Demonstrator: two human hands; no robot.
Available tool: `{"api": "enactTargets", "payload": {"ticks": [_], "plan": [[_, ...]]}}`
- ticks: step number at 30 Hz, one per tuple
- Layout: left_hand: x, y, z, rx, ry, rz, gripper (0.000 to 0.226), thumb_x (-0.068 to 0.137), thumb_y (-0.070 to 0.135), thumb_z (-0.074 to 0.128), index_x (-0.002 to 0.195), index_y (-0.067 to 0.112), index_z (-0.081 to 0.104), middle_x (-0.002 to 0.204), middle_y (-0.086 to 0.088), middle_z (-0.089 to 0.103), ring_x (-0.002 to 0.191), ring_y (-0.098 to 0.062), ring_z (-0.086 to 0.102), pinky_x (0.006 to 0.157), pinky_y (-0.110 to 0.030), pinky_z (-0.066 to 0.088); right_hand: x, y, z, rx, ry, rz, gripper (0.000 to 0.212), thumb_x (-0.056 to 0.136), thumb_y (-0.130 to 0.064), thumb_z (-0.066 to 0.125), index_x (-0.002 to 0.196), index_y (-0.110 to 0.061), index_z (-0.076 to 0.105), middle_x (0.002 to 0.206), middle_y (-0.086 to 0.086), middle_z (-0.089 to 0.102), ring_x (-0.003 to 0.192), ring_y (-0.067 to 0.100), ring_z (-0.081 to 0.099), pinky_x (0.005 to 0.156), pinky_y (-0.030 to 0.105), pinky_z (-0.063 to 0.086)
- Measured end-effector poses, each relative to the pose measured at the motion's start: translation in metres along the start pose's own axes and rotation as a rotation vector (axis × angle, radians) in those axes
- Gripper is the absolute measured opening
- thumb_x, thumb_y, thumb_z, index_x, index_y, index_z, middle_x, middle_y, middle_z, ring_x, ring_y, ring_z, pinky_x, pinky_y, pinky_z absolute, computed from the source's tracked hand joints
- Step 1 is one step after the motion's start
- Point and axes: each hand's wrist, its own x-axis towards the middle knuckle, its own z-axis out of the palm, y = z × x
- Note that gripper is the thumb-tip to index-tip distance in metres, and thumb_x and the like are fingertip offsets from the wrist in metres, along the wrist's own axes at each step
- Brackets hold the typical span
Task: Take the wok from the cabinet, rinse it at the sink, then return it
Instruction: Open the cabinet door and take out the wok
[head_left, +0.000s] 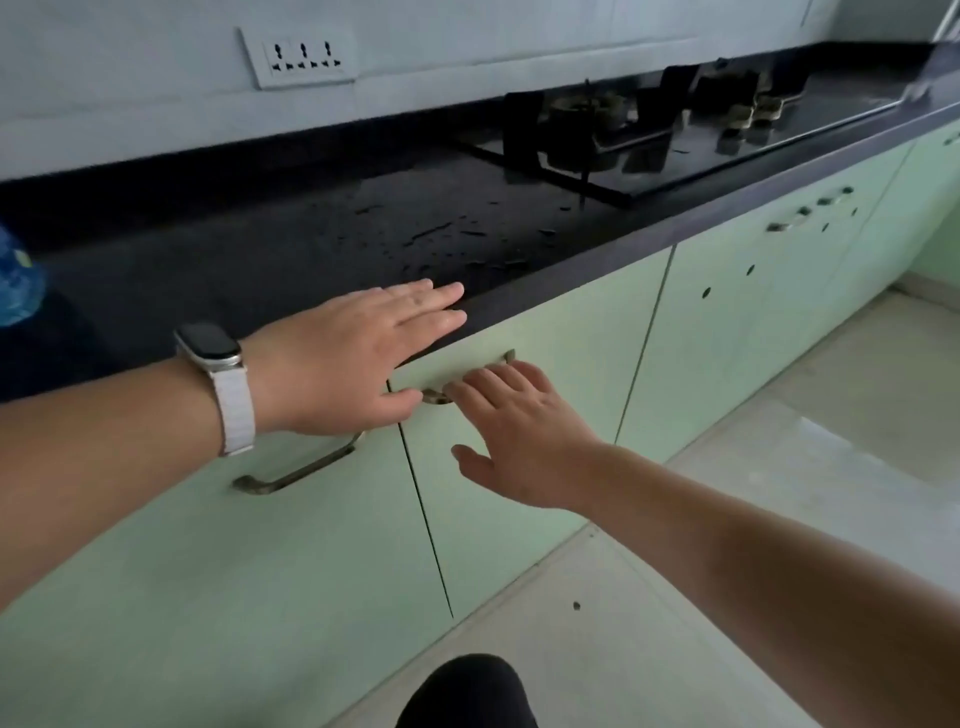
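Mid-frame, your right hand (519, 431) is resting straight fingers on the cabinet handle (435, 397); your left hand (337, 364) is hovering flat, released, upper left of it

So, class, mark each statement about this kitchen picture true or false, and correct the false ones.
1. The cabinet doors are shut. True.
2. The left hand holds a wok. False: its straight fingers hold nothing, over the counter edge.
3. The watch is on the right wrist. False: it is on the left wrist.
4. Water drops lie on the counter. True.
5. The right hand has its fingers at a door handle. True.
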Motion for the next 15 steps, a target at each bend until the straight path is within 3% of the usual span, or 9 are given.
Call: {"api": "enactTargets", "payload": {"ticks": [5, 11, 15], "plan": [[0.001, 0.002, 0.004, 0.086, 0.042, -0.016, 0.075, 0.092, 0.045, 0.049, 0.157, 0.03, 0.014, 0.165, 0.012, 0.005, 0.15, -0.008, 0.009, 0.117, -0.022, 0.007, -0.005, 0.002, 0.015, 0.029, 0.168, -0.006, 0.051, 0.084, -0.04, 0.061, 0.126, -0.011, 0.057, 0.116, 0.006, 0.064, 0.114, 0.032, 0.056, 0.115, 0.046, 0.032], [-0.003, 0.008, -0.007, 0.026, -0.059, -0.049, 0.086, 0.087, 0.059, 0.053, 0.157, 0.031, 0.012, 0.165, 0.014, 0.001, 0.151, -0.007, 0.003, 0.12, -0.024, 0.005, -0.017, -0.002, -0.003, 0.057, 0.09, 0.052, 0.042, 0.089, -0.043, 0.054, 0.119, -0.014, 0.059, 0.113, 0.002, 0.063, 0.113, 0.028, 0.054, 0.111, 0.039, 0.031], [-0.003, 0.005, -0.004, 0.067, -0.073, -0.046, 0.096, 0.077, 0.074, 0.042, 0.157, 0.032, 0.009, 0.162, 0.019, -0.005, 0.15, -0.006, 0.001, 0.12, -0.026, 0.005, -0.032, 0.003, -0.003, 0.051, 0.097, 0.033, 0.042, 0.089, -0.044, 0.052, 0.117, -0.014, 0.058, 0.112, 0.002, 0.062, 0.112, 0.027, 0.053, 0.111, 0.039, 0.032]]}}
